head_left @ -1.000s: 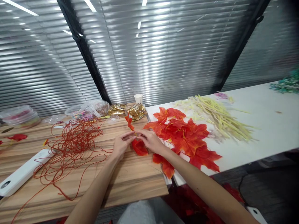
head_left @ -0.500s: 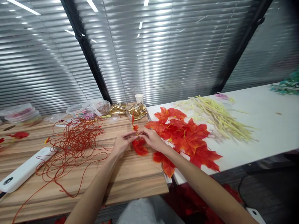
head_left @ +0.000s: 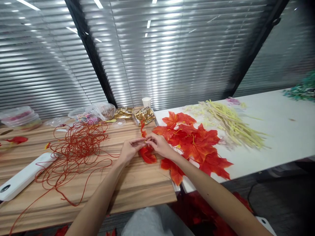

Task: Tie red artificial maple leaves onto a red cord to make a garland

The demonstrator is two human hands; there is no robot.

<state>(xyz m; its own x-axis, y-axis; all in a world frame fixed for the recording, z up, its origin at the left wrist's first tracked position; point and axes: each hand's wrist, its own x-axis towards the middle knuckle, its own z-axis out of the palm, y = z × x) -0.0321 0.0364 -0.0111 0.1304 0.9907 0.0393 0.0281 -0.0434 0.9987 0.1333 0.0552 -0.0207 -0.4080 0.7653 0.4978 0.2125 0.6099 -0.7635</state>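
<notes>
My left hand and my right hand meet over the right part of the wood-grain table. Between their pinched fingertips is a red artificial maple leaf, its blade hanging below the fingers. A second red piece sticks up above them. The exact point where the fingers grip is too small to make out. Right of my hands lies a pile of red-orange artificial maple leaves. To the left rests a loose tangle of red cord.
A long white device lies at the left. Along the back are plastic tubs, gold foil packs and a paper cup. Yellow stems lie on the white table. More red leaves are below the table edge.
My fingers stay pinched together at the leaf with only slight shifts, the right fingers closing a little nearer to the left. The view has shifted slightly.
</notes>
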